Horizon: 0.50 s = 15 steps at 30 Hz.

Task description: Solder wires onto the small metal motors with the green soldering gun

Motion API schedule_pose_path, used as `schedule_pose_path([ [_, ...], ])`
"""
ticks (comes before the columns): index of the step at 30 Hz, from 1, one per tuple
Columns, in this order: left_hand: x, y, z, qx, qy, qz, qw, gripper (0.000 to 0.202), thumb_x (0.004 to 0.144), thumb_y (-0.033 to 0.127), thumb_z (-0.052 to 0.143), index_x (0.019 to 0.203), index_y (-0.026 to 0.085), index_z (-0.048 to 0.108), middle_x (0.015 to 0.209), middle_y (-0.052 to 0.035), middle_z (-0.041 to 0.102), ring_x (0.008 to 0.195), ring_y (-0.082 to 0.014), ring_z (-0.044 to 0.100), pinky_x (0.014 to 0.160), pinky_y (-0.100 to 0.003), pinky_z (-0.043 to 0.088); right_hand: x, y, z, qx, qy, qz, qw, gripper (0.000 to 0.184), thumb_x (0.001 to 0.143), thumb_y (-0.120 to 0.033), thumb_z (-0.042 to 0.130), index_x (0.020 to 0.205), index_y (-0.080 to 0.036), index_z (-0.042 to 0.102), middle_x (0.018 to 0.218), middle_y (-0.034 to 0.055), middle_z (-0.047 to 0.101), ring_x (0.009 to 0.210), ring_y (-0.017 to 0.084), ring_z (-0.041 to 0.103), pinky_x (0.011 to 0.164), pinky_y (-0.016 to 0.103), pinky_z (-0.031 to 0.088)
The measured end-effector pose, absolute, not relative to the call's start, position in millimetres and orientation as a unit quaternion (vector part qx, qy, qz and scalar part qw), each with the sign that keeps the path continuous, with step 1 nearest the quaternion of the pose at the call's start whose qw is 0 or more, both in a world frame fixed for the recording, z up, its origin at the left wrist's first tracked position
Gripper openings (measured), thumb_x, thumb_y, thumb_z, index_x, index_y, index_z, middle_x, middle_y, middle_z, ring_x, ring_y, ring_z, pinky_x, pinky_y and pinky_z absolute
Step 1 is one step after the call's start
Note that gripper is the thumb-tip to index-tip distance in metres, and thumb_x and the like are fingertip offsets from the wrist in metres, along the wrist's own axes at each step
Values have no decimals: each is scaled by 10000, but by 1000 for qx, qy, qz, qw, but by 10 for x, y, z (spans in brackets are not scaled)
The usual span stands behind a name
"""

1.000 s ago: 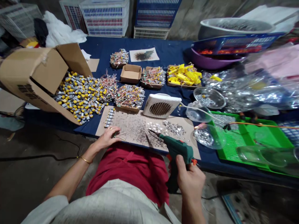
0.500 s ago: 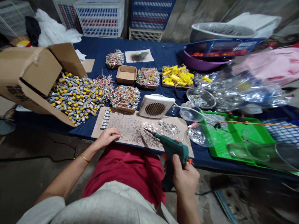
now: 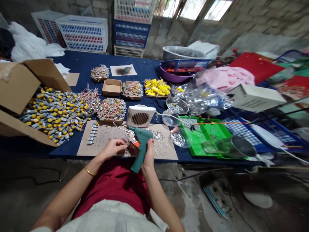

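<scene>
My left hand (image 3: 113, 148) pinches a small wired part (image 3: 126, 145) above a brown cardboard work board (image 3: 103, 141). The fine wires are too small to make out clearly. My right hand (image 3: 149, 155) is wrapped around the grip of a green soldering gun (image 3: 142, 140), whose thin tip (image 3: 128, 128) points left, just above my left hand. A short row of small motors (image 3: 93, 133) lies on the board. Dark specks and silvery scraps (image 3: 158, 141) are scattered across it.
A white vented fan (image 3: 140, 116) stands behind the board. To the left, a heap of yellow-capped motors (image 3: 53, 116) spills from a cardboard box (image 3: 21, 83). Small boxes of wired parts line the blue-covered table (image 3: 72, 64). A green tray (image 3: 201, 137) and glass bowls sit right.
The view has tilted up and shifted, showing more of the room. My right hand has brought the soldering gun left, close to my left hand, which now pinches the small part.
</scene>
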<state>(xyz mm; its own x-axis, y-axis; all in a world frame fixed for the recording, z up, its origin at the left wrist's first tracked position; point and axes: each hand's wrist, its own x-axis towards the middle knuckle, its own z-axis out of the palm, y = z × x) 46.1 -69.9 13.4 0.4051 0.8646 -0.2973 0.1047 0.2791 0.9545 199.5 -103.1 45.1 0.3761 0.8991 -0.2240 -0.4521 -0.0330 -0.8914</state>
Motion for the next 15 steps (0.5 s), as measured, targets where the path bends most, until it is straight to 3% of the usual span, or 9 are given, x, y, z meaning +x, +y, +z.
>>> schedule_pose_path([
  [3,559,-647,34,459,486,287,686,321,727,416,686,818,122,593,713,-30,641,572,-104,580,570,-229,480,2108,-1141,406,-507,-164,536,655,561,736,-723,562,895,-194,661,855,63,724,774,230,696,641,354,593],
  [9,796,-404,-25,603,514,146,593,132,803,252,546,770,130,586,591,3,610,487,-98,553,491,-195,409,2698,-1584,472,-668,-228,367,605,609,755,-716,552,799,-120,667,671,81,689,557,202,645,498,294,523],
  [11,849,-338,-46,661,515,134,529,125,787,228,537,784,129,613,581,4,615,506,-105,563,513,-197,402,2911,-1750,517,-702,-248,363,560,616,756,-720,550,799,-116,664,601,81,670,472,200,612,429,293,484],
  [15,898,-272,-79,711,513,139,460,155,766,220,517,739,131,641,584,-8,634,542,-119,580,565,-213,404,3088,-1945,585,-767,-360,305,436,566,781,-686,552,566,-164,588,458,64,597,390,181,551,379,267,412],
])
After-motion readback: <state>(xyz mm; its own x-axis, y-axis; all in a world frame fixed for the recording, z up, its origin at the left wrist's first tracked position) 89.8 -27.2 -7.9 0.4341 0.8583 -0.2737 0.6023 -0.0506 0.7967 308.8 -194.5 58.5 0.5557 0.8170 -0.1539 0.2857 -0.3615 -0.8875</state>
